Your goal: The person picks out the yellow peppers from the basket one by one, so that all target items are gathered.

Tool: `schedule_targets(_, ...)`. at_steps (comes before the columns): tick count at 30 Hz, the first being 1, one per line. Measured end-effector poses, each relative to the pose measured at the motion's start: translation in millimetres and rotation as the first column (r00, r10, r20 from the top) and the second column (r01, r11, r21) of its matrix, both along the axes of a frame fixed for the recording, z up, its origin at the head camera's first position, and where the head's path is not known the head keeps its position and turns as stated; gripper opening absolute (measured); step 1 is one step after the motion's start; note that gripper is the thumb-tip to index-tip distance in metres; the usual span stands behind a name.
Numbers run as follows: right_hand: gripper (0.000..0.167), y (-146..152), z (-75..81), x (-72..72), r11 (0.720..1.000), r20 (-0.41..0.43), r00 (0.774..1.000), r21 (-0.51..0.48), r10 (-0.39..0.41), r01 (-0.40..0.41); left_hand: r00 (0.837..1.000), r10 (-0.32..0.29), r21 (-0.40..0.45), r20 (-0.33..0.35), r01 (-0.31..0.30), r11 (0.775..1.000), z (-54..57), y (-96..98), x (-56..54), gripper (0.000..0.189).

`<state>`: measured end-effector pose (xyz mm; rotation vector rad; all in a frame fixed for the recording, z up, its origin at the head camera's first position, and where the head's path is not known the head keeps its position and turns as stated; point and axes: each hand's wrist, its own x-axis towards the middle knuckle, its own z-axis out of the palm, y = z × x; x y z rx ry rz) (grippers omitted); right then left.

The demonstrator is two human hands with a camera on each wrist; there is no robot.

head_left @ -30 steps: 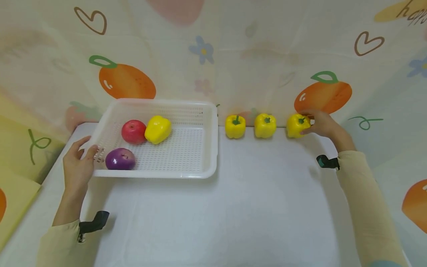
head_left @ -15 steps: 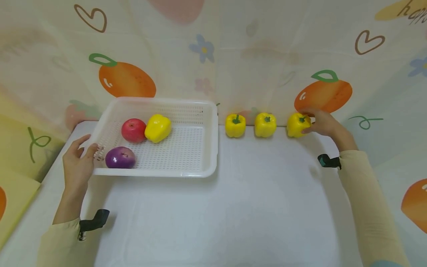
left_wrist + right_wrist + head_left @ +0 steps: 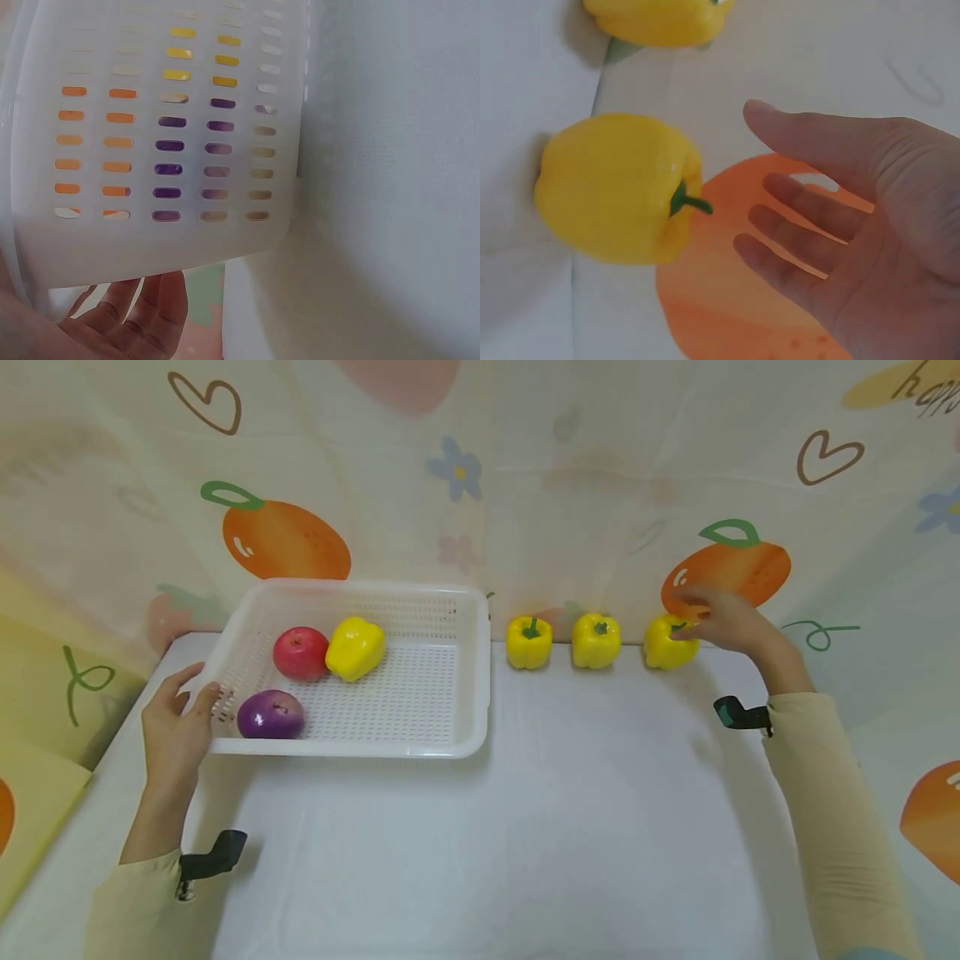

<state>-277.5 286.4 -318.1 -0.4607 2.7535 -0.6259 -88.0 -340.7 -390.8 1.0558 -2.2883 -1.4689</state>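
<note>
A white plastic basket (image 3: pixel 397 750) has my left hand (image 3: pixel 176 727) at its left end, with the thumb against the rim and the fingers outside the wall. Inside the basket lie a red round fruit or vegetable (image 3: pixel 301 653), a yellow bell pepper (image 3: pixel 356 648) and a purple, eggplant-like one (image 3: pixel 271 714). Just off the rightmost yellow bell pepper (image 3: pixel 666 645), my right hand (image 3: pixel 727 620) has its fingers extended; the right wrist view shows a gap between its fingertips and that pepper (image 3: pixel 615 187).
Two more peppers, a middle one (image 3: pixel 596 642) and a left one (image 3: pixel 529 643), stand in the row along the back wall cloth (image 3: pixel 525 543). The white tabletop (image 3: pixel 510 843) stretches in front. Yellow cloth (image 3: pixel 37 810) borders the left side.
My right hand has let go of the rightmost pepper and lifted slightly up and to the right. That pepper stays in the row. The left hand and basket hold their place.
</note>
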Motion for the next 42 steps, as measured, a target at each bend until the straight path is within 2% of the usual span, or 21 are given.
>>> schedule_targets(5, 0.065, -11, 9.0, 1.7, 0.998, -0.004, 1.000, -0.050, 0.024, -0.024, 1.000, -0.011, 0.002, 0.000, 0.011, 1.000, -0.6, 0.3, -1.1, 0.047)
schedule_targets(13, 0.057, -34, 19.1, 5.9, 0.991, -0.075, 0.994, -0.102, 0.077, -0.085, 1.000, -0.026, 0.016, -0.013, 0.026, 1.000, 0.9, 0.7, -2.2, 0.047)
schedule_targets(18, 0.053, -54, 17.1, 7.1, 0.979, -0.049, 0.994, -0.175, 0.099, -0.106, 1.000, -0.021, 0.010, -0.022, 0.021, 1.000, 2.0, 0.6, -2.4, 0.046)
schedule_targets(24, 0.046, -84, 15.9, 9.1, 0.958, 0.010, 0.986, -0.240, 0.166, -0.159, 1.000, -0.013, 0.017, -0.009, 0.013, 1.000, 1.4, 0.0, -3.9, 0.047)
schedule_targets(30, 0.042, -114, 11.6, 9.7, 0.942, -0.020, 0.979, -0.269, 0.201, -0.199, 1.000, -0.020, 0.014, -0.011, 0.020, 1.000, -1.7, -0.7, -4.7, 0.047)
schedule_targets(36, 0.045, -148, 10.6, 10.8, 0.923, 0.018, 0.983, -0.347, 0.184, -0.167, 1.000, -0.013, -0.003, -0.001, 0.013, 1.000, -2.4, -1.3, -0.1, 0.047)
schedule_targets(42, 0.047, -181, 10.2, 12.8, 0.902, 0.043, 0.983, -0.407, 0.178, -0.145, 1.000, -0.024, 0.017, -0.005, 0.024, 1.000, -0.1, -1.3, 1.4, 0.048)
